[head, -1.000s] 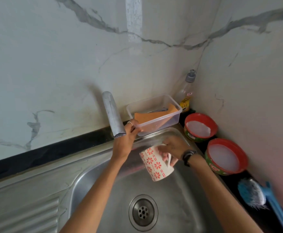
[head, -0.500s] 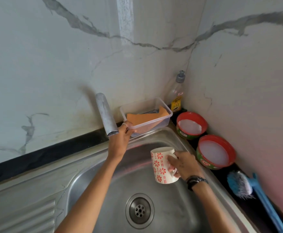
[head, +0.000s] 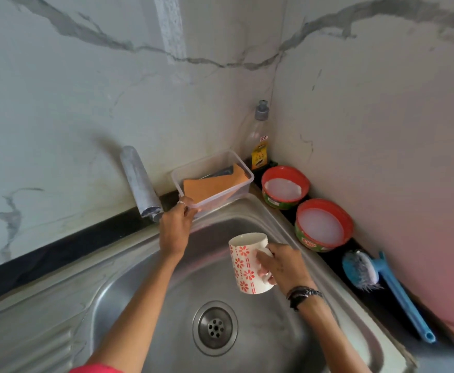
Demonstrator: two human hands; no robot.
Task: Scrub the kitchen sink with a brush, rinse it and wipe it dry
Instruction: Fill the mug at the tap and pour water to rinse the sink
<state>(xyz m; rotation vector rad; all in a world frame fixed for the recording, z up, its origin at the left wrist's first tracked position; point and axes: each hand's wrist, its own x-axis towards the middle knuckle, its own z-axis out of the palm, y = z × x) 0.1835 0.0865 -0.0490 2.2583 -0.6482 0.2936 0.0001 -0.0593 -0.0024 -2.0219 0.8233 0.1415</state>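
A: Right hand (head: 285, 266) grips the mug (head: 248, 262) by its handle over the sink (head: 260, 219); left hand (head: 176, 227) reaches behind the tap (head: 139, 181), grip unclear.

B: Tip the mug slowly round the walls. The brush (head: 366, 270) lies on the tabletop, right.

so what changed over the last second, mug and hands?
The right hand tipped the mug from tilted on its side to upright, mouth up, over the sink, and drew it slightly rightward, its grip on the handle unchanged. The left hand stayed at the tap base. Brush, both tubs and tray did not move.
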